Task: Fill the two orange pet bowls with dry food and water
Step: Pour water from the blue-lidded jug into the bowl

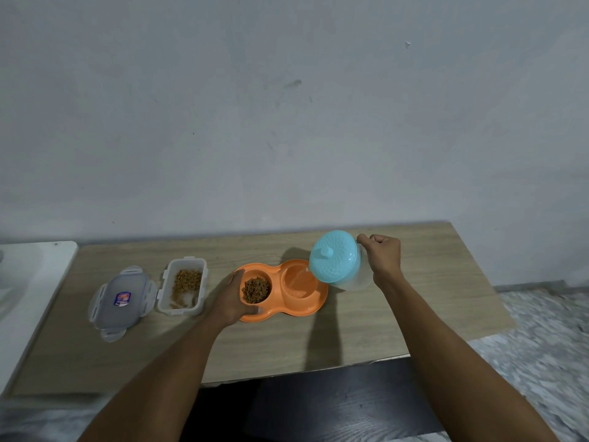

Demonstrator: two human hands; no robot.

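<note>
1. The orange plastic twin-bowl dish (319, 302) sits at the middle of the pale wood-grain tabletop (382, 330), with its 2 round bowls side by side.
2. The left bowl (244, 283) holds a heap of dry brown kibble (256, 290), so the food half of the task looks done.
3. The right hand (384, 253) holds a clear plastic jug (355, 280) with a turquoise round lid (334, 261) just right of the dish. Its fingers (379, 240) are curled tight, apparently clamped on a handle that I cannot make out clearly.
4. The jug is tipped leftward, lid toward the camera, so its mouth hangs over the right bowl (288, 275). A thin stream of water (302, 275) seems to run into it, and the level looks low.
5. The left hand (231, 298) grips the dish's left end, fingers curved round the far edge and thumb on the near rim. This probably steadies the light dish so it does not slide or tip under the pour.
6. A clear rectangular plastic food box (164, 293) stands open left of the dish, some kibble left inside. Its clip-on lid (121, 301) lies flat further left, both out of the pouring hand's way.
7. The risk is overshooting the rim, so a slow tilt suits.
</note>
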